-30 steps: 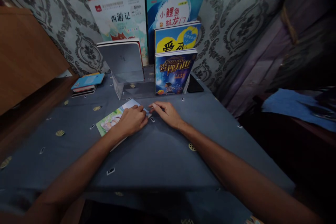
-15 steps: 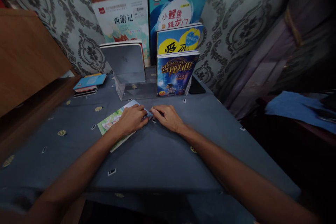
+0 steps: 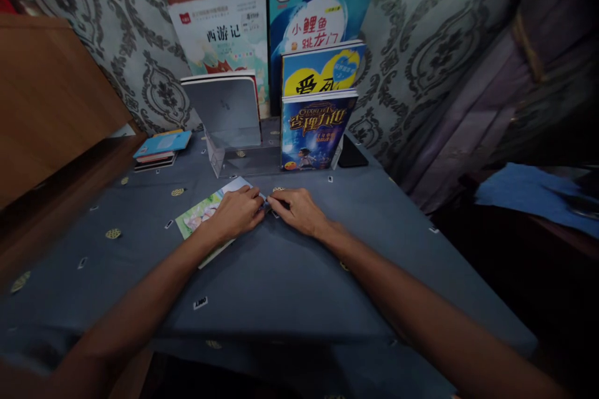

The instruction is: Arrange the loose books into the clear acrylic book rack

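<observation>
A thin picture book [image 3: 201, 215] with a green and white cover lies flat on the grey-blue tablecloth [image 3: 281, 280]. My left hand [image 3: 236, 215] rests on its right part, fingers curled and pressed onto the cover near the right edge. My right hand [image 3: 299, 209] lies just to the right, fingertips pinched at the book's right edge, touching the left hand's fingertips. Whether the edge is lifted is hidden by the fingers.
A clear acrylic stand [image 3: 238, 159] behind the hands holds a grey book [image 3: 227, 109] and a dark fantasy book [image 3: 316, 131]. Taller children's books [image 3: 309, 19] lean on the patterned wall. A small stack of books [image 3: 161, 149] lies at far left, a black phone [image 3: 352, 153] at right.
Both hands stayed on the book's right edge; the right fingertips closed in against the left. The view shifted slightly.
</observation>
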`<state>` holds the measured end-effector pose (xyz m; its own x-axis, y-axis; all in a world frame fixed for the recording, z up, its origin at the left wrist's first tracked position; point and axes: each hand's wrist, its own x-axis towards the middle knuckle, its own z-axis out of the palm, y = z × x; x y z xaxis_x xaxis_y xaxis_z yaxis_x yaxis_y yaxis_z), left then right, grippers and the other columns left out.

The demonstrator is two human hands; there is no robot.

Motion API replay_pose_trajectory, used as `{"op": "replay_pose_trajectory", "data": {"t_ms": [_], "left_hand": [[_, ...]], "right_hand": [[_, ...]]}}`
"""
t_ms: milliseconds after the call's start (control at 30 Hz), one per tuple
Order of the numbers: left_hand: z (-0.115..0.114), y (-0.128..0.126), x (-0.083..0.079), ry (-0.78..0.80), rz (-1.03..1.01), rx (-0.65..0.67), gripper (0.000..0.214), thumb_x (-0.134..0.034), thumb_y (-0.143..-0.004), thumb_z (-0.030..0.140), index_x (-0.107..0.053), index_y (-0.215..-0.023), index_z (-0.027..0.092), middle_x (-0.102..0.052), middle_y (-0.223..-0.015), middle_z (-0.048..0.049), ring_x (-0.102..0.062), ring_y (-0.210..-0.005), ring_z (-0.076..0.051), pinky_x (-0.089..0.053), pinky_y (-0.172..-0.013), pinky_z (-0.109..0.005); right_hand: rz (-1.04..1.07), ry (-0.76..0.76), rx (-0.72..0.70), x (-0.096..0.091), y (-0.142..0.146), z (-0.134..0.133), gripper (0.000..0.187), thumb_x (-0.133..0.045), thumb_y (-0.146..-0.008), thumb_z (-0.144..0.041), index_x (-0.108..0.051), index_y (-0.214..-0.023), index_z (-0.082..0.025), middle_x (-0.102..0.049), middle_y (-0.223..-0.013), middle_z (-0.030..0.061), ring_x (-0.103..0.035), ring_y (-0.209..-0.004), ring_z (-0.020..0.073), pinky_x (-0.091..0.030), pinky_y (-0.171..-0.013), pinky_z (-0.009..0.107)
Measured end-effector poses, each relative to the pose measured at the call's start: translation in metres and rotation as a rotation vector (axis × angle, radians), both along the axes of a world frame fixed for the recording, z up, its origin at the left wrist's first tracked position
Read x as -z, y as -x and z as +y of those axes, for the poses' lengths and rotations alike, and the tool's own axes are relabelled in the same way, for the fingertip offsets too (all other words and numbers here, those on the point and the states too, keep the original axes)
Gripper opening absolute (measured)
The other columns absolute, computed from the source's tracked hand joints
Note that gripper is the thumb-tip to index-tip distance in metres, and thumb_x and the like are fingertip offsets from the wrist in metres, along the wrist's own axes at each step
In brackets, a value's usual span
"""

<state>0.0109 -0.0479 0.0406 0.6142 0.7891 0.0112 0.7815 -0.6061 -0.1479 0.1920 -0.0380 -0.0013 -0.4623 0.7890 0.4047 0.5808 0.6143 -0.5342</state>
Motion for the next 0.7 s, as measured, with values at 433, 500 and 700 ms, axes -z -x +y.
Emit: {"op": "replay_pose_trajectory", "data": {"t_ms": [433,500,700], "left_hand": [[0.002,0.063,-0.002,-0.011,0.009,-0.387,0.038,-0.037,-0.101,0.040,-0.064,-0.121,0.022,-0.064,-0.116,-0.0115,-0.067,-0.097,-0.025,-0.048,-0.077,-0.032],[-0.002,0.066,-0.004,-0.019,0.040,-0.424,0.040,-0.036,-0.101,0.040,-0.065,-0.120,0.021,-0.065,-0.114,-0.0125,-0.067,-0.096,-0.026,-0.048,-0.075,-0.032],[-0.009,0.068,-0.006,-0.060,0.074,-0.516,0.045,-0.034,-0.100,0.041,-0.069,-0.108,0.015,-0.066,-0.107,-0.0148,-0.068,-0.095,-0.029,-0.048,-0.069,-0.033]], "right_hand": [[-0.071,-0.006,0.004,-0.004,0.010,-0.011,0.025,-0.050,-0.096,-0.023,-0.074,-0.091,-0.017,-0.074,-0.086,0.0090,-0.064,-0.079,0.0200,-0.041,-0.072,0.030],[-0.096,-0.017,-0.002,-0.004,0.014,-0.011,0.025,-0.050,-0.097,-0.021,-0.074,-0.092,-0.018,-0.074,-0.086,0.0089,-0.064,-0.079,0.0198,-0.042,-0.073,0.030],[-0.172,-0.039,-0.022,-0.003,0.027,0.000,0.026,-0.049,-0.098,-0.022,-0.074,-0.096,-0.017,-0.075,-0.088,0.0101,-0.065,-0.084,0.0209,-0.043,-0.077,0.030]]}}
